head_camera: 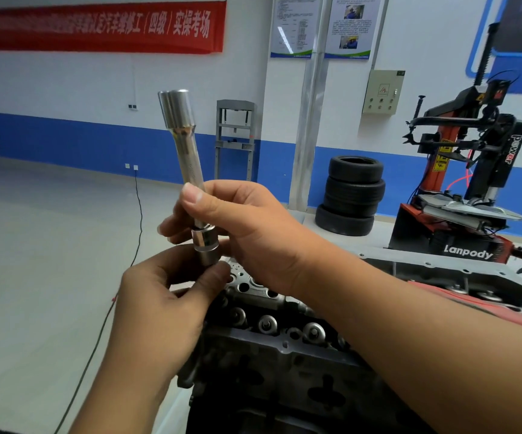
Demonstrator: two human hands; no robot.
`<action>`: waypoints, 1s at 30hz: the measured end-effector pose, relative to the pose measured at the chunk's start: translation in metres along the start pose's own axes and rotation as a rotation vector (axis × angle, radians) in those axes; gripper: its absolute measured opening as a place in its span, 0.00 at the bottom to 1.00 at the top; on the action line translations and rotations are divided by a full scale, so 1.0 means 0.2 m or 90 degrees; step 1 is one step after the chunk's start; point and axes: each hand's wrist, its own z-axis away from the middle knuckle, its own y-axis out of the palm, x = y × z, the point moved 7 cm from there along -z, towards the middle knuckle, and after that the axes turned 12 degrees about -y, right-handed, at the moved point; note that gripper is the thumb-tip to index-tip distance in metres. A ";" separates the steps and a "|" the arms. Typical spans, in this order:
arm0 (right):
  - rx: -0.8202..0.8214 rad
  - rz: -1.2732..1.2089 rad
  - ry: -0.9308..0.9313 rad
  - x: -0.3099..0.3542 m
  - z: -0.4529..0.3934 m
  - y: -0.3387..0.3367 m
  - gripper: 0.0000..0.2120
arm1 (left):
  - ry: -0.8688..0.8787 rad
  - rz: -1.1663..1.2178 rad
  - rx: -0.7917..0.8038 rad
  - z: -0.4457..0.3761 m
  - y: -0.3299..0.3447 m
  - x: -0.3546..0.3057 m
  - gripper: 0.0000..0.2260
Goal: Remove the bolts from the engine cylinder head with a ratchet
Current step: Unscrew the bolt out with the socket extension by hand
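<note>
I hold a long chrome extension bar (187,151) upright in front of me, its wide end on top. My right hand (240,230) grips its lower shaft. A short chrome socket (205,247) sits on the bar's bottom end, and my left hand (165,302) pinches that socket from below with thumb and fingertips. The engine cylinder head (272,330) lies beneath my hands, grey metal with round valve springs and holes along its top. No ratchet handle is in view.
A red and black tyre changer (472,183) stands at the right behind the engine. Three stacked tyres (352,195) sit by the blue-striped wall. A grey press frame (235,139) stands at the back. A thin black cable (137,214) runs across the pale floor at left.
</note>
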 end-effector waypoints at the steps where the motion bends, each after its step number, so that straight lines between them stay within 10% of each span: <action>1: 0.003 0.002 -0.002 0.00 0.00 0.00 0.11 | -0.003 -0.004 0.034 0.00 0.01 0.00 0.10; 30: -0.018 0.022 0.028 0.00 0.01 -0.02 0.10 | -0.006 -0.035 -0.031 -0.02 -0.03 0.05 0.08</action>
